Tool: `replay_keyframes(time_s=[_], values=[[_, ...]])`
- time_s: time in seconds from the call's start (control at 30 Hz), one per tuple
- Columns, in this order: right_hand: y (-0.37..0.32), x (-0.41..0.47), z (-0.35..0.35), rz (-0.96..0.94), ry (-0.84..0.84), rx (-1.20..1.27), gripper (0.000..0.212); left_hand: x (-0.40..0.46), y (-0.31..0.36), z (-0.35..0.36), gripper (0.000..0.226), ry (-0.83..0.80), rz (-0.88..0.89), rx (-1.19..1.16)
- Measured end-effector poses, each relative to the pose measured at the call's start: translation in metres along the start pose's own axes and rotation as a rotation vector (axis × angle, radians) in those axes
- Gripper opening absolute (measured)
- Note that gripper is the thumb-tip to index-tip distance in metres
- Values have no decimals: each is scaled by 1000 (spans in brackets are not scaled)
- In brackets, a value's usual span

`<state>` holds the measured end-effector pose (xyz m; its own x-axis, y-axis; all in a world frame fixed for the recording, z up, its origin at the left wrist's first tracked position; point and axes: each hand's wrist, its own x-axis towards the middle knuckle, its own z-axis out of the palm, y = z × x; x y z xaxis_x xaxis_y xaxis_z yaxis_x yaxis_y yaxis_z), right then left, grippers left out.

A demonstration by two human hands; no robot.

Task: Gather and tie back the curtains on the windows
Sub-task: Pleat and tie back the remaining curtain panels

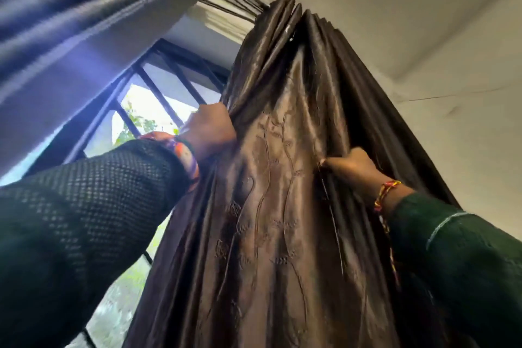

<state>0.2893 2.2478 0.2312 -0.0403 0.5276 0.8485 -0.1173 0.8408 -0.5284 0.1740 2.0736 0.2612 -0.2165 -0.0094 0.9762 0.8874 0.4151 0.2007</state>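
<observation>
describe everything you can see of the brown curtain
The brown curtain looks like shiny satin with an embroidered vine pattern down its middle. It hangs from the rod at top, bunched into deep folds against the wall, right of the barred window. The left hand grips its window-side edge; the right hand pinches a fold opposite.

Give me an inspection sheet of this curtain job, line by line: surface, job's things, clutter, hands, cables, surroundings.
Surface: nothing seen.
Job's things: dark brown satin embroidered curtain, bunched in folds at the right of the window; no tie-back seen.
Clutter: nothing seen.
Hands: left hand grips the curtain's window-side edge; right hand pinches a fold.
Cables: nothing seen.
Surroundings: black barred window, greenery outside; grey curtain upper left; curtain rod; pale wall.
</observation>
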Motion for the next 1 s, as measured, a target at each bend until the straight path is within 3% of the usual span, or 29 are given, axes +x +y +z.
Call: replay_keyframes(time_s=[0.1,0.23,0.5,0.77,0.9,1.0], values=[[-16,-12,4,-90,-106,-187,49,-5,20,-11,29,-37,29,-2],[-55,-31,8,-308,-108,-337,48,-13,47,-21,27,-67,61,-12],[-137,-41,-3,-373,-272,-6,37,-6,70,-76,31,-69,63,23],[-199,-54,-1,-393,-321,172,35,7,63,-143,35,-28,46,132],[-224,-60,6,-393,-423,202,35,11,49,-174,36,-2,28,190],[-242,-67,16,-401,-394,228,35,12,36,-193,36,-8,19,218]])
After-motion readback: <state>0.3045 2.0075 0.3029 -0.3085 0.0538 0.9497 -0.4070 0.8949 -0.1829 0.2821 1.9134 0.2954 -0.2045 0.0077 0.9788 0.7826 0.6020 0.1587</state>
